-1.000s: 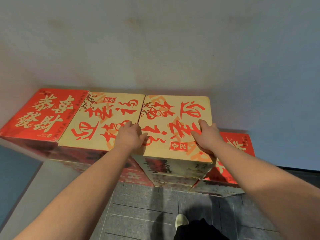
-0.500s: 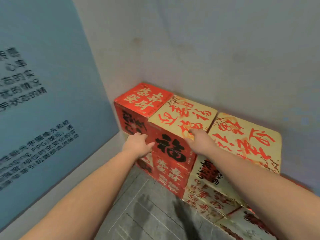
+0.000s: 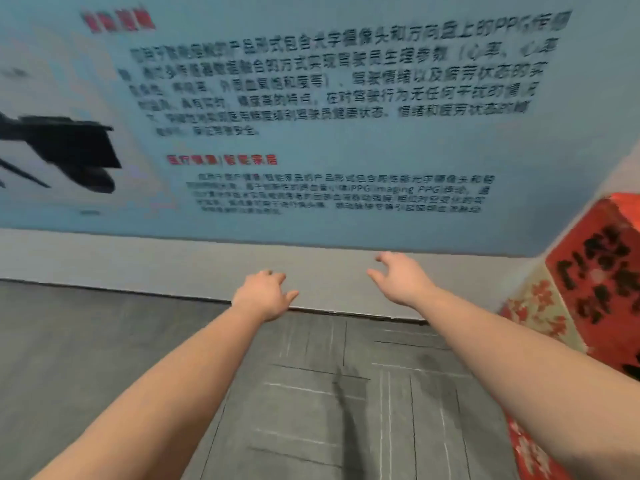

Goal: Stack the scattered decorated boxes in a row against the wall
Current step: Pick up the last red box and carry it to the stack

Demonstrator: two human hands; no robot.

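Observation:
Only the left end of the stacked decorated boxes shows, at the right edge: a red box [image 3: 595, 271] with black characters on top of a cream box with red flowers [image 3: 540, 306]. My left hand [image 3: 265, 294] and my right hand [image 3: 401, 277] hang in the air in front of the side wall, fingers loosely spread, holding nothing. Both hands are well to the left of the boxes and touch neither of them. The view is blurred by motion.
A pale blue wall poster [image 3: 311, 116] with black and red text fills the upper view. Below it runs a grey skirting strip [image 3: 138, 265]. Grey carpet tiles [image 3: 311, 393] cover the floor under my arms.
My head has turned left, from the row of boxes to the poster wall. Both hands have come off the box tops and now hang free in the air.

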